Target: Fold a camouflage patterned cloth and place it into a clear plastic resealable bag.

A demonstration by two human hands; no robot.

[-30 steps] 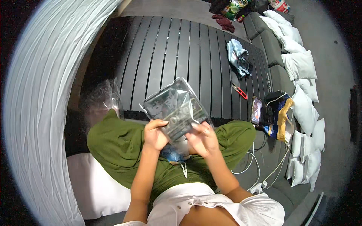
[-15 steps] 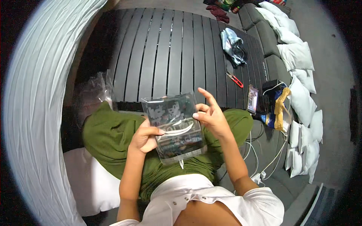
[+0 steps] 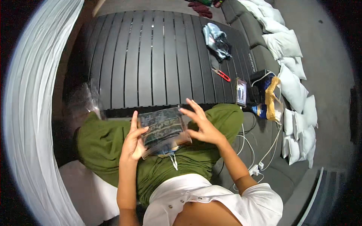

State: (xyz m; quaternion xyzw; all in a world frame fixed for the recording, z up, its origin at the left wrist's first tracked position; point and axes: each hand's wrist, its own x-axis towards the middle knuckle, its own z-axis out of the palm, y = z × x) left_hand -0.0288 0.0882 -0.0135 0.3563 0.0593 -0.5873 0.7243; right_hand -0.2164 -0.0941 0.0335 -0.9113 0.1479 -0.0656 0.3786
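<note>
A flat clear plastic packet with a dark patterned item inside [image 3: 163, 128] lies across my lap, over green trousers [image 3: 105, 139]. My left hand [image 3: 132, 141] presses its left edge with the palm, fingers pointing up. My right hand [image 3: 200, 122] touches the packet's right edge with its palm, the fingers spread and lifted. A white cord hangs below the packet.
A dark slatted surface [image 3: 158, 56] stretches ahead, with a crumpled clear bag [image 3: 85, 100] at its near left, a blue-grey bundle [image 3: 218, 39], red-handled scissors [image 3: 221, 74] and a phone [image 3: 241, 92]. White pillows [image 3: 290, 71] line the right. White cables [image 3: 264, 154] trail beside my right leg.
The packet has come down from being held up and tilted to lying flat on my lap. My right hand's fingers have opened and spread away from it.
</note>
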